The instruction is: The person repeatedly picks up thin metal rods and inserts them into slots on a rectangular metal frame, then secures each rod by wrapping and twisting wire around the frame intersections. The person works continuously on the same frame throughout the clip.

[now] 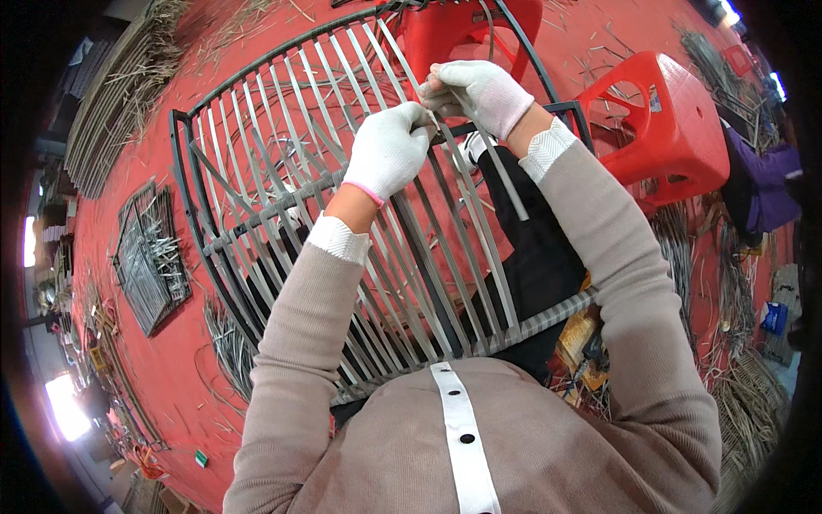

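Note:
A dark metal frame [190,184] strung with long grey flat strips leans across my lap. Its partly wrapped crossbar [278,208] runs up toward my hands. My left hand [390,150], in a white knit glove, is closed at this crossbar among the strips; what lies under its fingers is hidden. Just right of it and a little farther off, my right hand [484,92], gloved alike, has its fingers pinched on a loose grey strip [512,190]. The strip's free end hangs below the right wrist. The frame's near edge [548,317] is wound with grey strip.
A red plastic stool [676,128] lies tipped at the right, and another red stool [428,43] is beyond the frame. Stacked woven panels [120,111] are at the far left. A smaller strung frame [152,261] lies on the red floor [128,368] among strip scraps.

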Available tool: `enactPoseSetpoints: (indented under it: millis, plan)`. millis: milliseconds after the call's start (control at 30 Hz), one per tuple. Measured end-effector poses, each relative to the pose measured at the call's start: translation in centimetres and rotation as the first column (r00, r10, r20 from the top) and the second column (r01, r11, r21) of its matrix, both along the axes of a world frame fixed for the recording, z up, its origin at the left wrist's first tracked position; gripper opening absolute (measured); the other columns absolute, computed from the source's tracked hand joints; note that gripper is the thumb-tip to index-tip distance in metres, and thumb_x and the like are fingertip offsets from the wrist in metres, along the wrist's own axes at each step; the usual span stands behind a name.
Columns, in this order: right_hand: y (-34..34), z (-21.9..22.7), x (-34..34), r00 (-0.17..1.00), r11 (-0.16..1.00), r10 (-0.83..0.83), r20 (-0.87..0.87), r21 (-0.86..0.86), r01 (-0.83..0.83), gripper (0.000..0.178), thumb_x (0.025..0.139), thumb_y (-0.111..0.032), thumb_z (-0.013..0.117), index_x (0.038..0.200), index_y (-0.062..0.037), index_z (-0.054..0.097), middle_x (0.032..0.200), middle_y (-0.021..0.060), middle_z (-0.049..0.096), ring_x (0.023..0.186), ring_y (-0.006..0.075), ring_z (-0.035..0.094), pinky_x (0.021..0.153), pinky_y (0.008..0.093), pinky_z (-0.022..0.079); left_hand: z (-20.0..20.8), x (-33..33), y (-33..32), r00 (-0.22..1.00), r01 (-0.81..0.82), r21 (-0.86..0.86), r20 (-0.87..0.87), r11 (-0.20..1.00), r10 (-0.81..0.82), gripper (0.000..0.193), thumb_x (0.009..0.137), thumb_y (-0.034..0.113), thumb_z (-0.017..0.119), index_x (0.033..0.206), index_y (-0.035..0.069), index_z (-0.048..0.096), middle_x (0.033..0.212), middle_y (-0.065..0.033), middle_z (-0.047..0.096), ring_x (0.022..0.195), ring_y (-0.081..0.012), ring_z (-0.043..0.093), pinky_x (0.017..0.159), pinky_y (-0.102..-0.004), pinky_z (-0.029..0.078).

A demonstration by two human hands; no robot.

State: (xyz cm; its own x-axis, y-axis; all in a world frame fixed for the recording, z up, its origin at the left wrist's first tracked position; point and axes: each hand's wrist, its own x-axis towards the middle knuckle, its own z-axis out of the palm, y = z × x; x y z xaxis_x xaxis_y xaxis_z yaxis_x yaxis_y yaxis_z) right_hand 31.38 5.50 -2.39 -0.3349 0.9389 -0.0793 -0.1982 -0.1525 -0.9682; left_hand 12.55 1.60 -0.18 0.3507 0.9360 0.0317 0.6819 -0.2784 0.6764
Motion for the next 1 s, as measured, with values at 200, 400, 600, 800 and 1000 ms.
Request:
enactPoseSetpoints:
  millis: [200,400,600,800,1000]
  plan:
    - [0.1,0.5,-1.0,0.989,0.988,-0.109,0.102,-0.094,0.119,0.025,0.098,-0.025,0.060,0.095,-0.0030,0.073,0.089,0.0094,0.074,0.082,0.0157,0.072,0.081,0.0289,0.057,-0.8,-0.1,0.1,0.999,-0.006,0.041,0.033,0.999,0.005,0.017,0.092,0.013,0.065,0.101,-0.001,0.069,0.087,-0.0213,0.071,0.081,-0.0306,0.073,0.075,-0.0377,0.054]
    - [1.0,1.3,-2.4,0.940,0.909,-0.131,0.315,-0.341,0.241,0.027,0.100,-0.023,0.058,0.097,-0.0003,0.072,0.092,0.0097,0.073,0.077,0.0144,0.068,0.066,0.0224,0.056,-1.4,1.3,-2.0,0.994,-0.068,0.193,0.101,0.979,0.049,0.017,0.091,0.017,0.068,0.099,0.005,0.076,0.081,-0.0153,0.073,0.077,-0.0241,0.074,0.070,-0.0351,0.055]
    - [-0.1,0.4,-0.8,0.983,0.988,-0.139,0.120,-0.054,0.146,0.042,0.105,-0.035,0.051,0.097,0.0011,0.071,0.095,0.0103,0.073,0.087,0.0181,0.070,0.084,0.0312,0.055,-1.6,3.1,-2.5,0.971,-0.186,0.275,-0.094,0.943,0.219,0.027,0.089,0.035,0.073,0.090,0.008,0.071,0.078,-0.0096,0.073,0.073,-0.0276,0.072,0.066,-0.0377,0.055]
    - [-16.5,1.3,2.3,0.739,0.890,-0.456,0.496,0.266,0.370,0.025,0.103,-0.022,0.054,0.094,0.0002,0.062,0.073,0.0047,0.055,0.070,0.0130,0.054,0.066,0.0283,0.046,-1.2,2.1,-1.4,0.984,-0.141,0.140,-0.090,0.980,0.154,0.027,0.091,0.037,0.070,0.091,0.010,0.071,0.077,-0.0101,0.072,0.075,-0.0279,0.072,0.069,-0.0394,0.055]
    - [-33.2,-6.0,-3.1,0.858,0.958,-0.222,0.463,-0.059,0.280,0.076,0.096,-0.051,0.064,0.148,-0.0014,0.038,0.113,0.0161,0.066,0.105,0.0251,0.067,0.093,0.0356,0.051,-1.2,1.9,-1.4,0.989,-0.086,0.207,-0.102,0.975,0.109,0.026,0.090,0.036,0.069,0.089,0.010,0.069,0.075,-0.0100,0.070,0.077,-0.0297,0.071,0.071,-0.0408,0.054]
